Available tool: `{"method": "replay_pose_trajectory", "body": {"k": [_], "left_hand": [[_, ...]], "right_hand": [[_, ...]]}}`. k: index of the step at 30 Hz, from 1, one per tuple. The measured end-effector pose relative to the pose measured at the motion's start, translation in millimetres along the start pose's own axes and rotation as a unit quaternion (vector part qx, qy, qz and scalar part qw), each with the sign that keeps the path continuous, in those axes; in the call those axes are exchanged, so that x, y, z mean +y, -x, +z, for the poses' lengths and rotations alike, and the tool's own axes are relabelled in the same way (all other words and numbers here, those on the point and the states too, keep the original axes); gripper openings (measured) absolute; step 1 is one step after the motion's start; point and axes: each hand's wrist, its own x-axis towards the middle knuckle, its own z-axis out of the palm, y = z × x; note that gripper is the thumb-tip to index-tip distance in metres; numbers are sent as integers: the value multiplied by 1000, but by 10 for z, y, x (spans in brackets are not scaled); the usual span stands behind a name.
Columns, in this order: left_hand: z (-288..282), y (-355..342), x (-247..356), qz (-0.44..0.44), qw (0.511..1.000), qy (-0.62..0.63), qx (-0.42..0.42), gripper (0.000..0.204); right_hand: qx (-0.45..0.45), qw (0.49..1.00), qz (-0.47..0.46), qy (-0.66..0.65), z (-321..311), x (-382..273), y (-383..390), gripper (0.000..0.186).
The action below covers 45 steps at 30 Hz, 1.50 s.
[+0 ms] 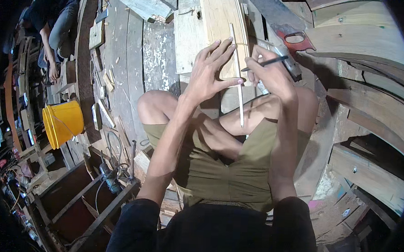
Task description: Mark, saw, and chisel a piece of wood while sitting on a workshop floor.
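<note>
My left hand (212,72) lies with fingers spread on a pale wooden board (217,10), its fingertips and thumb touching a long thin white strip (240,105) that runs lengthwise over the board. My right hand (266,72) is closed on a black pen-like marker (271,60), its point near the strip. Behind that hand a metal tool (292,67) is partly hidden. A handsaw with a red handle (292,47) rests just beyond, to the right.
At left, another person (57,15) crouches near a yellow bucket (63,123) and wood scraps. A corded power tool (110,178) sits at lower left by a timber frame (115,203). Curved planks (360,164) line the right side. My crossed legs are below the board.
</note>
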Motion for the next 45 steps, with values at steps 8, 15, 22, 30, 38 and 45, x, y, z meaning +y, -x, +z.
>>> {"method": "replay_pose_trajectory", "body": {"k": [8,15,22,30,38,45], "left_hand": [[1,-12,-1,7,1000,-5,10,87],[-20,-2,26,1,1000,1,0,87],[-190,253,137,-71,995,45,61,85],[564,733,946,-116,986,-3,120,41],[1039,885,692,-268,962,-2,57,46],[1188,742,357,-309,944,10,-112,37]], "right_hand": [[-88,988,41,123,-9,-172,194,22],[-43,999,32,7,-142,-35,138,21],[104,988,-45,-105,-221,-104,115,31],[45,997,-2,-70,-211,-69,107,51],[104,994,17,16,-295,-143,183,58],[131,991,-2,8,-305,-58,160,59]]}}
